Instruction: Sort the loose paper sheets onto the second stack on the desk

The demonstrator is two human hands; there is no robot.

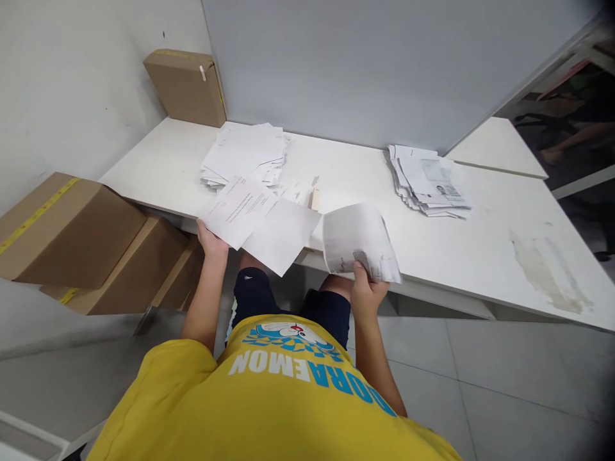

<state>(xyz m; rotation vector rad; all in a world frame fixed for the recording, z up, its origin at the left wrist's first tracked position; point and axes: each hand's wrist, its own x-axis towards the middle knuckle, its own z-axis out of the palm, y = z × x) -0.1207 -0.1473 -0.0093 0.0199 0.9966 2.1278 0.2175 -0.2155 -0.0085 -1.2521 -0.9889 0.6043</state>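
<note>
My left hand (212, 243) grips the near-left edge of a printed sheet of paper (240, 206) at the desk's front edge. A mostly blank sheet (282, 235) overlaps it on the right and juts past the edge. My right hand (369, 293) pinches the lower edge of another sheet of paper (358, 230), thumb on top; this sheet bows upward and shows dark print near the thumb. Behind the left sheets lies an untidy paper stack (252, 147). Further right is a second stack (432, 182), its top page bearing a picture.
A small pale block (314, 199) lies between the sheets on the white desk (346, 166). One cardboard box (185, 86) stands in the back corner; several more boxes (72, 224) are piled at the left. A grey partition (360, 64) rises behind the desk. Part of a person shows far right.
</note>
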